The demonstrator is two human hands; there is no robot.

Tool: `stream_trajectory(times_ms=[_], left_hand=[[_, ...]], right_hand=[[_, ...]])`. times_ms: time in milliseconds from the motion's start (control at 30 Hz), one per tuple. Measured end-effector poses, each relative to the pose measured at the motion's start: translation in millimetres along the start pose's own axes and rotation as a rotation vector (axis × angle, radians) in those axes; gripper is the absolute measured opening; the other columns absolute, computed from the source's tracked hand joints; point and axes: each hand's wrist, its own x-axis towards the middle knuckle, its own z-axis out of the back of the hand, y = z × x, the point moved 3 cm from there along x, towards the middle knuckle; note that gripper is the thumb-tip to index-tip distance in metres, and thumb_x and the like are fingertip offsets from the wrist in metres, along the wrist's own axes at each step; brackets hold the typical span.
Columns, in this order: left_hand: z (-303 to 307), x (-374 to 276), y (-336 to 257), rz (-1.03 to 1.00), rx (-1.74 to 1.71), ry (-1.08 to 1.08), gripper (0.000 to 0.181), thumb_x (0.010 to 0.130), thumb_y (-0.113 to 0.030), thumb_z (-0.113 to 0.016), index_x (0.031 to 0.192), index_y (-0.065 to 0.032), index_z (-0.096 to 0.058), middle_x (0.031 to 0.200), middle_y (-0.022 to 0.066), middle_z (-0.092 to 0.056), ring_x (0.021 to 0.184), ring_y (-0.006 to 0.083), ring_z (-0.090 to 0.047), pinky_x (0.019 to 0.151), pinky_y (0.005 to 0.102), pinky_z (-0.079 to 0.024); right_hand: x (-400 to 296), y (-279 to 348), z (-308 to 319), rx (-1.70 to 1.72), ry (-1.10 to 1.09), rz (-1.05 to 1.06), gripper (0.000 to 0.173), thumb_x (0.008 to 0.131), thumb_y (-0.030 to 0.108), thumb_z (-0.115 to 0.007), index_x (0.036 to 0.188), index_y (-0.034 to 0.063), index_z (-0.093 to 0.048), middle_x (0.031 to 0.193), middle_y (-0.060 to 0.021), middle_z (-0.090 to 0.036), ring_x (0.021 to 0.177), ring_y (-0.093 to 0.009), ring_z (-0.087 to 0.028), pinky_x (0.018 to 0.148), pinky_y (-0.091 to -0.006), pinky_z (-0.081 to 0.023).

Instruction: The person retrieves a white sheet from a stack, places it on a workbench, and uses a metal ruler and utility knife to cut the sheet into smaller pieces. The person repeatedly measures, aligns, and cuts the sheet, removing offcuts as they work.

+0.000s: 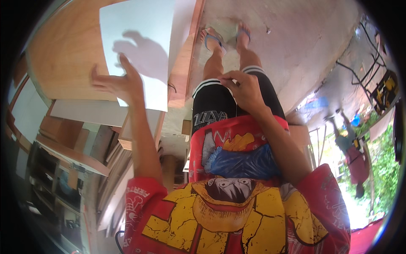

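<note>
My left hand (119,81) is raised over a white sheet (136,19) and a wooden panel (66,54), fingers spread, nothing in its grasp. Its shadow falls on the sheet, so it seems held above the surface. My right hand (244,90) hangs in front of my black shorts, with the fingers curled and thumb near the fingertips; whether something small is pinched there cannot be made out. The sheet lies along the panel's side nearest my legs, beside a wooden edge (187,63).
Long boards (111,181) and a shelf unit (66,187) stand at lower left. My feet in flip-flops are on the concrete floor (295,38). At the right are black metal rods (364,76), a blue object (355,120) and another person (356,158) farther off.
</note>
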Motion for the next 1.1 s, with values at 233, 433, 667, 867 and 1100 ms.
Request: stream_trajectory(times_ms=[233,433,667,867,1100], left_hand=[[-25.4,-74.4,-27.2,0.044,-0.091,0.267,0.069,0.108,-0.057,-0.043,0.165,-0.0198,-0.036,0.171,0.0261,-0.023,0.16,0.05,-0.012,0.122,0.0748,-0.008],[-30.0,-68.0,-22.4,0.042,-0.047,0.336,0.073,0.104,-0.06,-0.05,0.166,-0.0253,-0.035,0.174,0.0247,-0.011,0.157,0.0565,-0.003,0.115,0.084,-0.008],[-10.7,-57.2,-17.2,-0.209,-0.016,0.368,0.082,0.089,-0.058,-0.069,0.163,-0.0373,-0.039,0.176,0.019,-0.009,0.153,0.0671,0.003,0.105,0.0932,-0.01],[-15.6,-49.2,-28.6,-0.21,-0.093,0.377,0.083,0.086,-0.061,-0.071,0.161,-0.0401,-0.041,0.177,0.0151,-0.011,0.153,0.0661,0.002,0.108,0.0913,-0.01],[-16.9,-49.3,-20.8,-0.136,0.0,0.474,0.086,0.085,-0.066,-0.068,0.162,-0.0474,-0.035,0.177,0.0093,-0.009,0.154,0.0636,0.0,0.114,0.087,-0.01]], right_hand=[[-33.4,-14.0,-3.3,-0.077,0.136,0.039,0.013,0.097,0.013,-0.071,0.1,0.0001,-0.074,0.086,-0.0186,-0.074,0.073,-0.03,-0.071,0.067,-0.0379,-0.052],[-33.5,-4.0,9.9,-0.227,0.18,0.127,0.024,0.1,0.016,-0.067,0.086,-0.0039,-0.066,0.079,-0.0257,-0.067,0.072,-0.04,-0.068,0.067,-0.0459,-0.05],[52.9,56.9,-11.9,-0.262,0.176,-0.02,0.038,0.099,0.022,-0.074,0.074,-0.0003,-0.056,0.072,-0.0114,-0.062,0.066,-0.016,-0.057,0.059,-0.0352,-0.043],[113.9,86.6,-89.8,0.404,0.085,-0.032,0.022,0.095,0.016,-0.079,0.093,-0.0018,-0.066,0.086,-0.0067,-0.069,0.076,-0.015,-0.062,0.069,-0.0325,-0.05],[130.7,114.3,-73.5,0.647,0.017,-0.2,0.015,0.097,0.01,-0.076,0.093,-0.0008,-0.067,0.084,-0.0029,-0.062,0.072,-0.011,-0.058,0.065,-0.0288,-0.048]])
